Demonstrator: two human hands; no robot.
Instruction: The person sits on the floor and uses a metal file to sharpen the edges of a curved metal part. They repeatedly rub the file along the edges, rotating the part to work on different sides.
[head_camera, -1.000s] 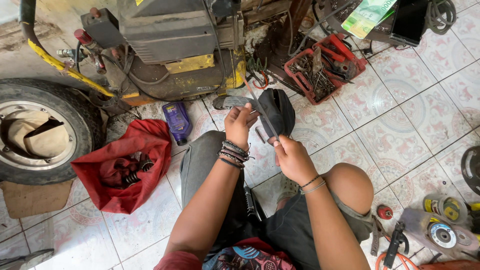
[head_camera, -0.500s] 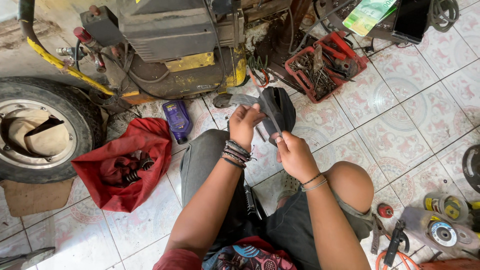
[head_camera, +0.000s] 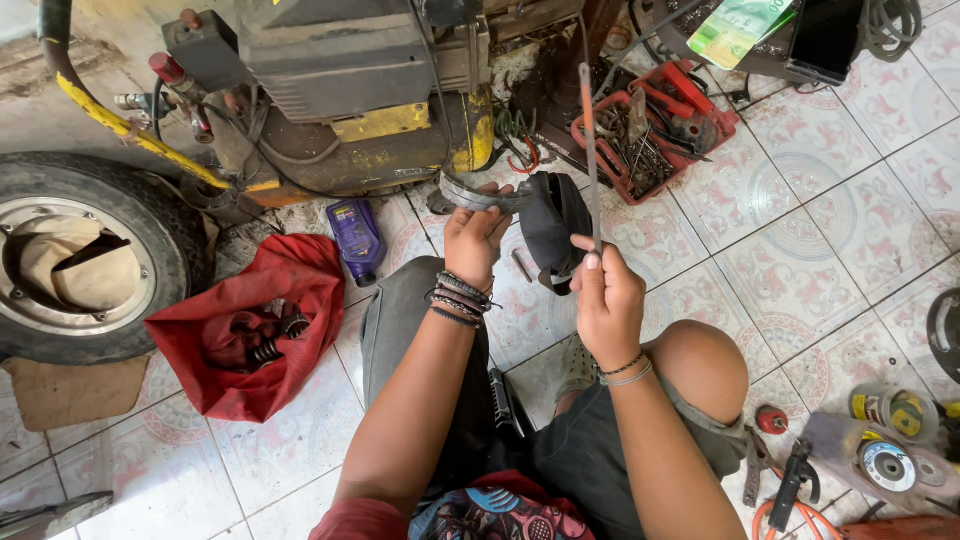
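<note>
My left hand (head_camera: 478, 232) grips a curved grey metal part (head_camera: 480, 196) with a black rubber piece (head_camera: 556, 225) beside it, held over the tiled floor (head_camera: 800, 270). My right hand (head_camera: 606, 298) pinches a thin metal rod (head_camera: 590, 150) upright. Red tool tray (head_camera: 700, 120) beyond

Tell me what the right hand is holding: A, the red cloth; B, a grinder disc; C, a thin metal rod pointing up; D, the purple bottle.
C: the right hand pinches a thin metal rod that points up, next to the dark part in the left hand.
</note>
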